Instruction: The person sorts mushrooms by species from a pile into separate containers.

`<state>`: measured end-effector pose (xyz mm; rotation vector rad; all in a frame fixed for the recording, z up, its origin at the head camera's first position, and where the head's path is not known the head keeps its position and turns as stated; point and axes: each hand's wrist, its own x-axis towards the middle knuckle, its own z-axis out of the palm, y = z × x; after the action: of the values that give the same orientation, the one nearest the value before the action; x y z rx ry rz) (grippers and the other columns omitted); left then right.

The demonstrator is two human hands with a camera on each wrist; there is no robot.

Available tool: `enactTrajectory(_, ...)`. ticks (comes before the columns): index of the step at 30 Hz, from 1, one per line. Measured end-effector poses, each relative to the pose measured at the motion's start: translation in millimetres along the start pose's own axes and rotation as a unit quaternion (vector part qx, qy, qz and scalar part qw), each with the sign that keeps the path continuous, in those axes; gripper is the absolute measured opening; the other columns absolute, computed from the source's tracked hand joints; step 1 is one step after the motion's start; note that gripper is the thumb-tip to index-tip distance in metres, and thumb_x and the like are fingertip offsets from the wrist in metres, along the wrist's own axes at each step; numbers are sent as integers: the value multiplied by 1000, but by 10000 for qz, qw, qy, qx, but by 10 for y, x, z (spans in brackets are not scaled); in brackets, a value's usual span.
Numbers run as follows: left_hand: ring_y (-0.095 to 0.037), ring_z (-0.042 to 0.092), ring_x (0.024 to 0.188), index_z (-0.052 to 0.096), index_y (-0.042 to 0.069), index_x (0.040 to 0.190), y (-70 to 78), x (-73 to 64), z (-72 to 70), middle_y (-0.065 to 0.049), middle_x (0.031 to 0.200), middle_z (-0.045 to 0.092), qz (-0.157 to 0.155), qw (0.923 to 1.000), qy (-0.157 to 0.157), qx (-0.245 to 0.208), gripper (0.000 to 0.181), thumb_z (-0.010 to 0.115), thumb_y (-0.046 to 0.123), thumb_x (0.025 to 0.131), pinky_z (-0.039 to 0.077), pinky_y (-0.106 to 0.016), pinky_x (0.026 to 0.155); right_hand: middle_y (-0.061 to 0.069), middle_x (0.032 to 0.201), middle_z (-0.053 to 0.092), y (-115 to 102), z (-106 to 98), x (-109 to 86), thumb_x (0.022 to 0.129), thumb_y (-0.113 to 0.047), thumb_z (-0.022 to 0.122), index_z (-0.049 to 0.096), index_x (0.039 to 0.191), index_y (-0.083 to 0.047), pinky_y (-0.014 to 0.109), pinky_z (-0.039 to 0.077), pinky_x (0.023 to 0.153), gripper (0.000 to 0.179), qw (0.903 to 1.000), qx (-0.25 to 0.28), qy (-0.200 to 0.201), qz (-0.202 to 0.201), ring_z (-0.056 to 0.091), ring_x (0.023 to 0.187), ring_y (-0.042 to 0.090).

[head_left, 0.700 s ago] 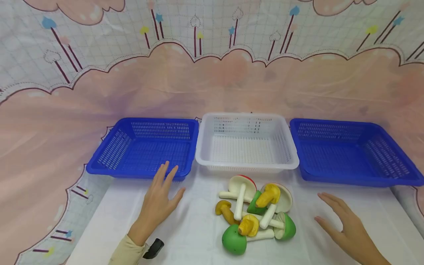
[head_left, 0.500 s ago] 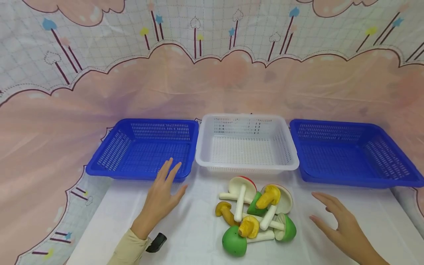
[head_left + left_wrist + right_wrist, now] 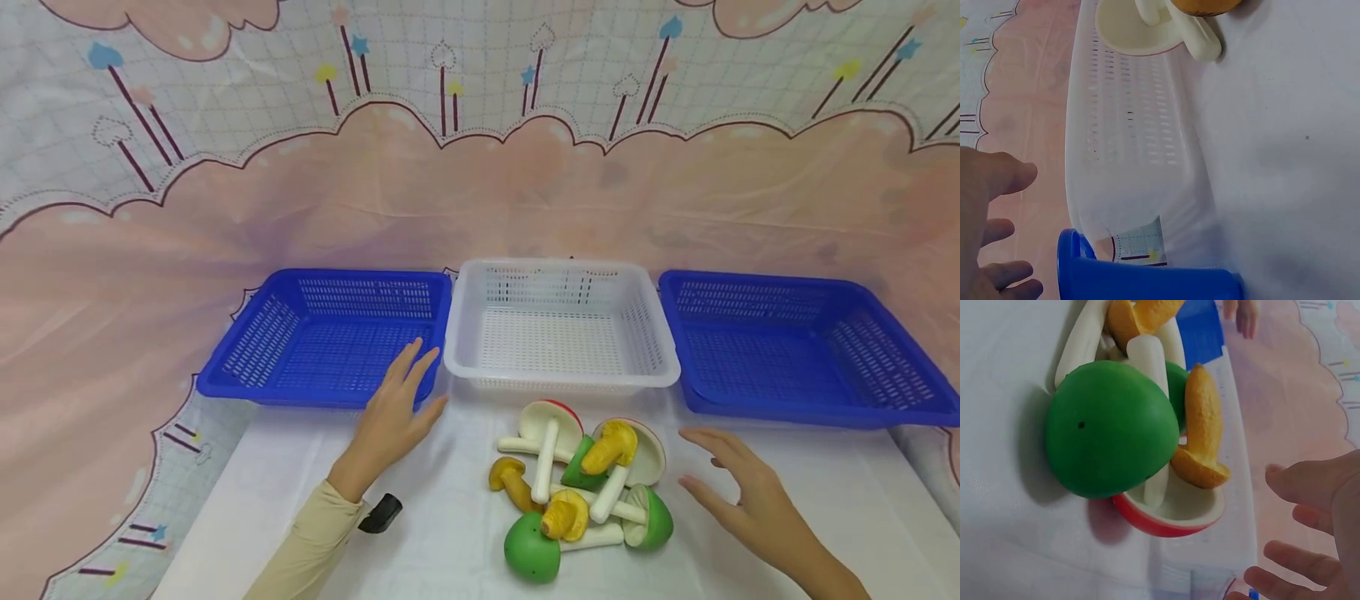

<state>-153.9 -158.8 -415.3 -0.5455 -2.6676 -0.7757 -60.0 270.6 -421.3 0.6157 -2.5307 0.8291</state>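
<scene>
A pile of toy mushrooms lies on the white table in the head view. Two have red caps with pale undersides [image 3: 542,423]; several have green caps, one [image 3: 532,547] at the front and one [image 3: 657,518] at the right. Yellow-brown mushrooms [image 3: 609,447] lie on top and at the left edge [image 3: 513,482]. My left hand [image 3: 393,421], fingers spread, hovers left of the pile by the left blue basket and holds nothing. To the right of the pile, my right hand [image 3: 742,492] is in the air, thumb apart from the fingers, also holding nothing.
Along the back stand a blue basket [image 3: 322,392] at left, a white basket [image 3: 562,375] in the middle and another blue basket [image 3: 810,408] at right. A patterned cloth [image 3: 480,200] hangs behind them. The white table [image 3: 442,550] runs in front.
Both hands have moved inward toward the mushroom pile, the left one rightward and slightly up, the right one leftward. The mushrooms and baskets have stayed in place.
</scene>
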Motion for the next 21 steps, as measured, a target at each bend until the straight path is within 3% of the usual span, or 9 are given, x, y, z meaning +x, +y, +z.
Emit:
enactTrajectory(12,-32,26,139,44,10,141,-11,288,230,-18,150,31,257,9995,-167,9,60,67,27,88,37,-55,102,1,121,59,-30,152,65,69,-2,81,59,123,-6,13,47,77,59,9986,327,-387,-135,48,113,-1)
enactTrajectory(17,-34,27,138,47,9,139,-7,353,315,-19,149,32,269,9989,-288,243,57,66,28,89,35,-55,104,3,120,59,-59,194,98,69,-4,82,60,120,-5,18,50,75,56,9983,343,-443,-154,49,111,2)
enactTrajectory(21,-34,26,139,50,8,137,7,382,341,-18,149,32,220,9977,-452,456,55,64,32,90,29,-51,109,3,121,58,-111,217,107,69,-4,81,60,121,-7,12,46,82,56,9971,509,-516,-220,51,111,6)
